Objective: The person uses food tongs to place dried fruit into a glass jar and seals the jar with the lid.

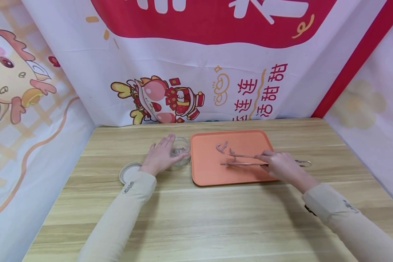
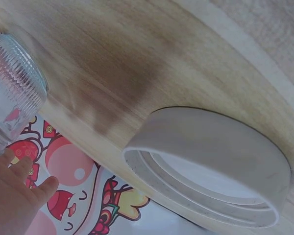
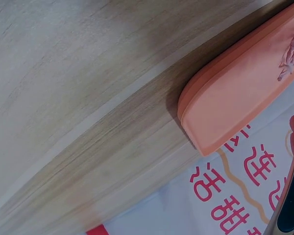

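Observation:
My left hand (image 1: 162, 154) holds a clear glass jar (image 1: 181, 161) beside the tray, thumb on the near side and fingers on the far side. Small greyish bits show inside the jar. Ribbed glass forms its wall in the left wrist view, where my fingers touch the rim. Metal tongs (image 1: 245, 164) are gripped in my right hand (image 1: 280, 163), their two arms spread apart over the orange tray (image 1: 206, 176). Just beyond the tips, a curled grey-pink piece (image 1: 221, 147) lies on the tray. Part of the tongs also shows at the right wrist view's edge.
A white screw lid (image 2: 210, 169) lies on the wooden table (image 1: 196, 222), left of the jar and near my left wrist. Behind the table's far edge hangs a printed cloth (image 1: 190, 65), with more printed cloth along both sides.

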`<state>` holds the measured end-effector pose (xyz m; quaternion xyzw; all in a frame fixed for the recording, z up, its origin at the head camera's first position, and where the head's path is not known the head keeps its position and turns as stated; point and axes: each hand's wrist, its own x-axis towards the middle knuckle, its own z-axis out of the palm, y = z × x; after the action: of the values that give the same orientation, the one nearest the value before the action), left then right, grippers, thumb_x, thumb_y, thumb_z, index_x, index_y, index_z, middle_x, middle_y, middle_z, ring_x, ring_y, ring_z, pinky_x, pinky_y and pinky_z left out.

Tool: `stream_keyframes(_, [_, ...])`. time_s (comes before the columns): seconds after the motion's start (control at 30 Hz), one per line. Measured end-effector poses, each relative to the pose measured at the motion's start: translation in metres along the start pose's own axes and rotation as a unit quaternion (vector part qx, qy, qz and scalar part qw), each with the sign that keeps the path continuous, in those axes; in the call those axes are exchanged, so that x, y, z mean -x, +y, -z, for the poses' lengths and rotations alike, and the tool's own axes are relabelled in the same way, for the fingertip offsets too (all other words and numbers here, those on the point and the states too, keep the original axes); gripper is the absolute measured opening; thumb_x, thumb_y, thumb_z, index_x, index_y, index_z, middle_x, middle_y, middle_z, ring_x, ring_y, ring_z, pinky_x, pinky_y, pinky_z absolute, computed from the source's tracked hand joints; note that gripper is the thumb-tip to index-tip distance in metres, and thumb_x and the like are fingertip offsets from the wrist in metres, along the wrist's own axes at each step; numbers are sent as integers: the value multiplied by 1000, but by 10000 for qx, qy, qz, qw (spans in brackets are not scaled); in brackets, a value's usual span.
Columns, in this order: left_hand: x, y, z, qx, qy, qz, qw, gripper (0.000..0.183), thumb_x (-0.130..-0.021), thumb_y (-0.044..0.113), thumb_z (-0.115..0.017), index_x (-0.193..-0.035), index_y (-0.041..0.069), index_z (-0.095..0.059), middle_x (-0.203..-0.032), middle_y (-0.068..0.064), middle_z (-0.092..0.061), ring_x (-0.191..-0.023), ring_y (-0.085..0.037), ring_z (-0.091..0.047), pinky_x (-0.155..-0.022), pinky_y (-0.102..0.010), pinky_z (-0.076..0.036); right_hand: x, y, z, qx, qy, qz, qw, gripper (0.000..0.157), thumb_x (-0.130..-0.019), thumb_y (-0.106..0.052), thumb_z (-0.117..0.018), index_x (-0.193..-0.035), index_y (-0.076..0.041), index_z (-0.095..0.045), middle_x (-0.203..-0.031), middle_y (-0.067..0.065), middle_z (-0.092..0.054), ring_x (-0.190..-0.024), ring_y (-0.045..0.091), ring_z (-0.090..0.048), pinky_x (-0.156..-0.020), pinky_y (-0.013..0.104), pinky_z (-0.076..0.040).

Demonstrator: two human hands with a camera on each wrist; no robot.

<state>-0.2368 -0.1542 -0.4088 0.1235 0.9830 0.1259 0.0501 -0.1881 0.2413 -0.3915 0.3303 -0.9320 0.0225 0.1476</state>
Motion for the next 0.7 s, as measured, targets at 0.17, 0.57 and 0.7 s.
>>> stream_keyframes(0.17, [0,-1,0,7,4,9,10000,96,-86,74,-39,-155,13,-11,-163,-6,-12,-149,-30,-17,-119,-61,-14,-2,-1,-1,-14,-26,-32,10000,33,-71,-7,-81,-103,-6,-73,-80,4,-64,-49,9,-49,-44,27,-46])
stream_keyframes(0.57, [1,1,2,109,-43,48,9999,97,-87,72,-42,-155,11,-10,-163,-5,-8,-150,-30,-13,-119,-61,-11,-7,-4,-3,-97,-353,-270,9990,35,-73,-9,-81,-107,-8,-72,-84,3,-65,-51,8,-48,-47,25,-48])
stream_keyframes(0.7, [1,2,1,72,-31,35,10000,97,-87,72,-41,-155,11,-11,-163,-6,-10,-150,-30,-14,-119,-61,-13,-7,-3,-3,-157,-356,-282,9988,34,-74,-8,-80,-107,-8,-72,-82,3,-64,-51,7,-47,-47,26,-48])
